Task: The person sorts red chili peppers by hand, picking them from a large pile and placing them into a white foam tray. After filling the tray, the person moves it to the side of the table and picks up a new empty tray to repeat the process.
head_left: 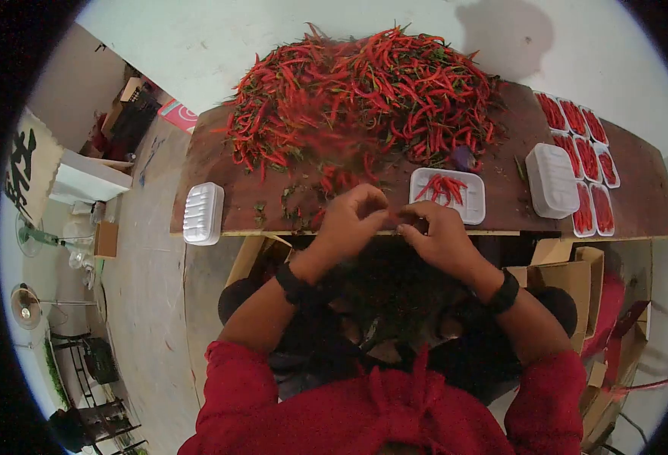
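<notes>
Both hands are close together over the front edge of the brown table [239, 201]. My left hand [348, 224] has its fingers curled towards the thumb, and what it pinches, if anything, is blurred. A short gap away, my right hand [442, 233] holds thumb and forefinger together in a pinch, its contents too small to make out. Just beyond my right hand lies a white tray [476, 199] with several red chillies [444, 187] in it. A large heap of red chillies [379, 91] with green stems covers the back of the table.
A stack of white trays [552, 182] stands right, another stack [203, 214] left. Several chilli-filled trays [588, 163] sit at the far right. Loose green stems [294, 205] lie near my left hand. Cardboard boxes [569, 265] are below the table on the right.
</notes>
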Tool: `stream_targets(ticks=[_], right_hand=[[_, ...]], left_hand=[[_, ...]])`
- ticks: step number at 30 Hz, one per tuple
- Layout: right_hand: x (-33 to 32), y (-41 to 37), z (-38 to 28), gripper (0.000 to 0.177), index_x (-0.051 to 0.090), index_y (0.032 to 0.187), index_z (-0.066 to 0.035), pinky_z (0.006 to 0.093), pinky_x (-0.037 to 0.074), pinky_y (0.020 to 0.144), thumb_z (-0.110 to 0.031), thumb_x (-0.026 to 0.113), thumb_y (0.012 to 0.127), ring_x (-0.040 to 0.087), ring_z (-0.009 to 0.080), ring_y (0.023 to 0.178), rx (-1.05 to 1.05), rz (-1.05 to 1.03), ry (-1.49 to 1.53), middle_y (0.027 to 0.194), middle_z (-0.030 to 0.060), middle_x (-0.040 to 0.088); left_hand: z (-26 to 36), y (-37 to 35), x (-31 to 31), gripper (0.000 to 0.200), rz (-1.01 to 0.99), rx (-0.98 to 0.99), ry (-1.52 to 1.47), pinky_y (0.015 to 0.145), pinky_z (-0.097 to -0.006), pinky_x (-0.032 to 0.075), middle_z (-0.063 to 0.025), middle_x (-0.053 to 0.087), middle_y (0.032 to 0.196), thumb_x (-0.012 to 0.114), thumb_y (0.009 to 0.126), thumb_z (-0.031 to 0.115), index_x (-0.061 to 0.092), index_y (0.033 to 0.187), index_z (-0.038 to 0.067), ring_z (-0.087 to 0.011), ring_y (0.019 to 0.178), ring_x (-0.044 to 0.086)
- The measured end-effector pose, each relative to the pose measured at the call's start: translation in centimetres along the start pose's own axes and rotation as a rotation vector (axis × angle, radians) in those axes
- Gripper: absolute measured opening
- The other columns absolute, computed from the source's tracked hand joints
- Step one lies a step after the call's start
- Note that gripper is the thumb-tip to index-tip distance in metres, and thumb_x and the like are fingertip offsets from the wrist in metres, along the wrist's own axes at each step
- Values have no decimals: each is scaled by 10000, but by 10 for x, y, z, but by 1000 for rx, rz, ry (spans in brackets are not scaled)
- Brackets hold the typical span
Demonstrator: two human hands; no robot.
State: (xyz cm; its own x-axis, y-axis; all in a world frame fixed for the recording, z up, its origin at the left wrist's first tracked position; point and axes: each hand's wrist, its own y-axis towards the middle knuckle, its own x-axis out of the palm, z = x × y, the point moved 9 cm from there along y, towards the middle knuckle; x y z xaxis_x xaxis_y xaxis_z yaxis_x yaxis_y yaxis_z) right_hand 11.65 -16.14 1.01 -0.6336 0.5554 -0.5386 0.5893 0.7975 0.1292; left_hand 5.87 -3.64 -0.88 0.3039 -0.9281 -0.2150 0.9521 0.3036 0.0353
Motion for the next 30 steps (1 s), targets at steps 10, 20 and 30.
stream_targets(ticks=[10, 20, 30], right_hand=[[-16, 3, 19, 194, 625, 916, 13, 299, 480, 689, -105, 638, 762, 639, 217, 776, 75, 123, 38, 833, 135, 657], [-16, 1, 19, 178, 621, 833, -9, 403, 478, 681, -163, 651, 750, 624, 334, 775, 27, 138, 52, 801, 168, 640], [-14, -5, 17, 134, 618, 837, 21, 305, 479, 670, -78, 646, 751, 639, 219, 755, 22, 169, -8, 781, 139, 647]], left_hand=[[16, -13, 29, 139, -175, 40, 284, 676, -256, 461, -23, 586, 775, 634, 716, 69, 565, 828, 23, -90, 715, 548], [-7, -10, 31, 179, -221, -32, 162, 716, -264, 478, -44, 601, 866, 626, 780, 78, 550, 933, 24, -108, 798, 580], [-17, -8, 32, 210, -195, -161, -73, 715, -273, 499, -52, 610, 893, 600, 837, 88, 537, 1018, 2, -117, 803, 599]])
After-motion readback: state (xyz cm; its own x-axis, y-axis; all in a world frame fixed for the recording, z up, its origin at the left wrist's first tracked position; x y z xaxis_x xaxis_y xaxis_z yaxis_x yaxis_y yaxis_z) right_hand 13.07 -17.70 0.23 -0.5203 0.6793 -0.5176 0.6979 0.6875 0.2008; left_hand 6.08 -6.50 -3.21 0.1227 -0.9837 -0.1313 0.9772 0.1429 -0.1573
